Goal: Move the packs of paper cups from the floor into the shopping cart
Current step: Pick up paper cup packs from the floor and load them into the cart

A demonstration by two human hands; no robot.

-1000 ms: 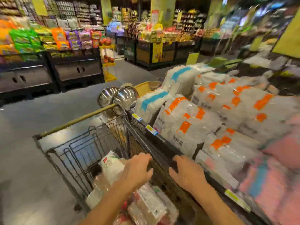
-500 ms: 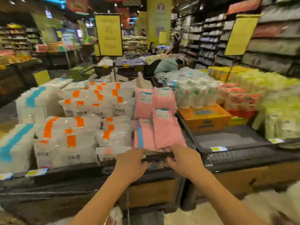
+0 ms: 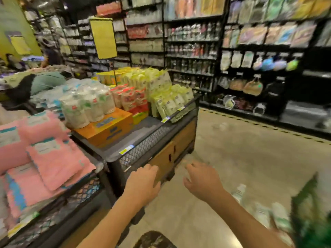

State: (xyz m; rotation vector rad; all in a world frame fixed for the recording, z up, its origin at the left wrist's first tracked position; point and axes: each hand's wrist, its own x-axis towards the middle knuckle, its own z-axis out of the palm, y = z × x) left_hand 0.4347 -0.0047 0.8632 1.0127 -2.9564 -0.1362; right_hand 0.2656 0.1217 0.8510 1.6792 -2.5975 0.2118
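Tall dark shelves (image 3: 259,56) fill the back wall, blurred. The beige floor (image 3: 250,158) lies bare ahead. A low bin (image 3: 157,140) with mesh rim and wooden front stands left of centre, carrying cup packs (image 3: 87,106), an orange box (image 3: 107,129) under them and yellow-green packs (image 3: 161,90) behind. Pink packs (image 3: 48,154) fill the nearer bin at left. More cup packs, blurred, lie on the floor at lower right (image 3: 265,210), beside a green bag (image 3: 311,215). Both hands hang in the air empty: left hand (image 3: 141,183) loosely curled before the bin's front, right hand (image 3: 202,179) with fingers bent, slightly apart, over the floor. The cart is out of sight
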